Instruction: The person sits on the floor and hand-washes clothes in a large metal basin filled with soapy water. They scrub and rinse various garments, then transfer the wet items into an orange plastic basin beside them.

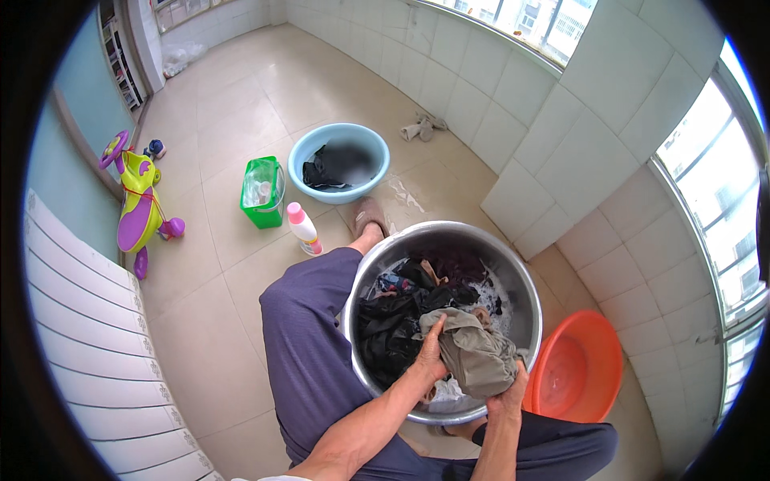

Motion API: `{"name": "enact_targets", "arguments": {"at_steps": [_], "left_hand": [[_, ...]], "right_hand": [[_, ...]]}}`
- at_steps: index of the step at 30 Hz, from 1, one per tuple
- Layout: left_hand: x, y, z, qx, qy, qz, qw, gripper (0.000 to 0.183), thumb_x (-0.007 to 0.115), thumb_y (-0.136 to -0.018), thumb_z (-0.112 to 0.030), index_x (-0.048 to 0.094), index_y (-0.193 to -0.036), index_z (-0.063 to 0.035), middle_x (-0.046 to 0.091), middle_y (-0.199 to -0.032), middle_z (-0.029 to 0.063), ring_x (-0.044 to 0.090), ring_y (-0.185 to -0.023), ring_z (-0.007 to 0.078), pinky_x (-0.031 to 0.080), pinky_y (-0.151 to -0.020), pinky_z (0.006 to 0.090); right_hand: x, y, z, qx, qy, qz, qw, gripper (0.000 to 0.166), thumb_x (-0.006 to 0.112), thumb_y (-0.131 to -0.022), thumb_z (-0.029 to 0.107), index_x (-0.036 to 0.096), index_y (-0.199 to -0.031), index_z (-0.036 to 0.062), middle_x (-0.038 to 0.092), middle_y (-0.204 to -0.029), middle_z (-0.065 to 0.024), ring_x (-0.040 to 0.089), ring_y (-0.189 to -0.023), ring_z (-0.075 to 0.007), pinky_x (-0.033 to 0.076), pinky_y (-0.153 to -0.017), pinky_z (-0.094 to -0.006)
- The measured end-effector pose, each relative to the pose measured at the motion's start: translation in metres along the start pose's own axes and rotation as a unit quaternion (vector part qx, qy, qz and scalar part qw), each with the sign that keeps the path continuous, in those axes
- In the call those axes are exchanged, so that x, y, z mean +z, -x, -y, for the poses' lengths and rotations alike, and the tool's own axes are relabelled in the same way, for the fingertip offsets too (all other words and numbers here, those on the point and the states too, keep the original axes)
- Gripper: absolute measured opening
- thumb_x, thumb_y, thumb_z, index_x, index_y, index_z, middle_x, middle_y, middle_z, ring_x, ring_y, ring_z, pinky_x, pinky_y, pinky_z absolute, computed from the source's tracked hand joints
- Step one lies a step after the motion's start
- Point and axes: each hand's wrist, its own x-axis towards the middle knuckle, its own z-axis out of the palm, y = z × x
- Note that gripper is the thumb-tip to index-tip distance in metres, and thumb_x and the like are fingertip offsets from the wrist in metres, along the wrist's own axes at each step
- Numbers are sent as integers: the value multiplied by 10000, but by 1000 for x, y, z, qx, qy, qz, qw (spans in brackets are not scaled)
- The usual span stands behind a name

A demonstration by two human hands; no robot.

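Observation:
A bunched, wet-looking grey-olive garment point(478, 355) is held between my two hands over a large metal basin point(524, 294). My left hand point(432, 355) grips its left side, thumb on top. At its lower right, my right hand point(510, 391) has hold of the cloth; some of those fingers are hidden. Beneath, black clothes point(391, 324) fill the basin's left side, and a dark maroon cloth point(451, 264) lies at the far side. White suds point(496, 300) show among the clothes. The basin stands between my bent legs.
A light blue basin point(295, 171) with dark cloth, a green bucket point(263, 210) and a pink-capped bottle point(305, 230) stand ahead. An orange basin point(577, 376) leans at right. A ride-on toy point(137, 204) is at left. Greyish cloths point(424, 127) lie near the tiled wall; water wets the floor point(406, 195).

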Motion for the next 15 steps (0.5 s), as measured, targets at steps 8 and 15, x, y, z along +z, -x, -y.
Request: {"name": "enact_targets", "arguments": {"at_steps": [8,15], "left_hand": [[5,-15,-10,1,-87,23,996,293,645,-923,-157,683,-1189,-42,714,-1190,95,683,-1090,255,527,-1028,441],[32,8,-4,293,-705,76,642,492,744,-769,-248,670,-1213,-50,602,-1315,206,571,-1240,349,466,-1048,438]], "right_hand": [[-38,-6,-39,118,-118,7,986,551,509,-964,435,593,-1366,67,630,-1367,-125,615,-1232,-338,490,-1069,-509],[-17,-14,-35,93,-131,47,986,747,506,-965,662,510,-1480,122,547,-1478,-100,538,-1327,-347,424,-1122,-539]]}}
